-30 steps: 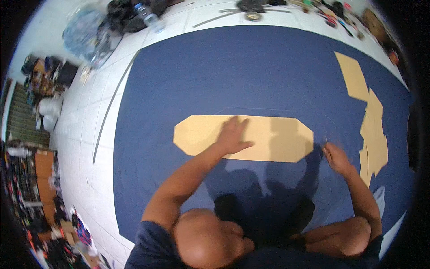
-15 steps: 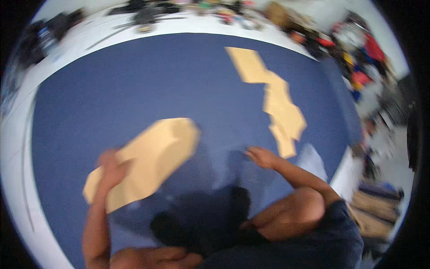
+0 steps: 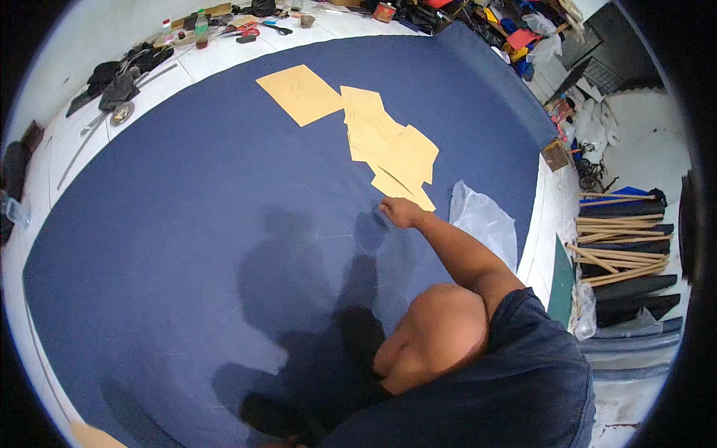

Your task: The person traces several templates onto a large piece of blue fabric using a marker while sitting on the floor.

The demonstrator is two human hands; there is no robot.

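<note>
- Covering most of what I see is the dark blue cloth (image 3: pixel 187 149), spread flat; my shadow darkens its middle and hides detail there.
- White floor (image 3: pixel 179 67) shows around the cloth, its edges lost in the black rim.
- My dark shirt (image 3: pixel 478 373) fills the lower right, cut off by the bottom edge and hiding the cloth under it.
- Wooden sticks (image 3: pixel 620 224) lie on dark rolls (image 3: pixel 638 310) at the far right; how many, I cannot make out.
- My bent knee (image 3: pixel 452 321) blocks another patch of cloth.
- The pile of yellow card pieces (image 3: pixel 392 145) lies on the cloth beyond my right hand, overlapping so that the lower outlines are partly covered.
- A clear plastic sheet (image 3: pixel 482 224) lies right of the pile, its lower end hidden behind my forearm.
- One yellow four-sided card (image 3: pixel 302 93) lies left of the pile, its corner touching or almost touching it.
- My right hand (image 3: pixel 402 212) is just beside the pile's lower tip, fingers curled in; I cannot tell whether they pinch anything. My left hand is out of sight, its state unknown.
- A pale yellow corner (image 3: pixel 93 437) pokes in at the lower left, the rest cut off.
- Red-handled scissors (image 3: pixel 246 30) lie among small clutter at the top, mostly too small to tell.
</note>
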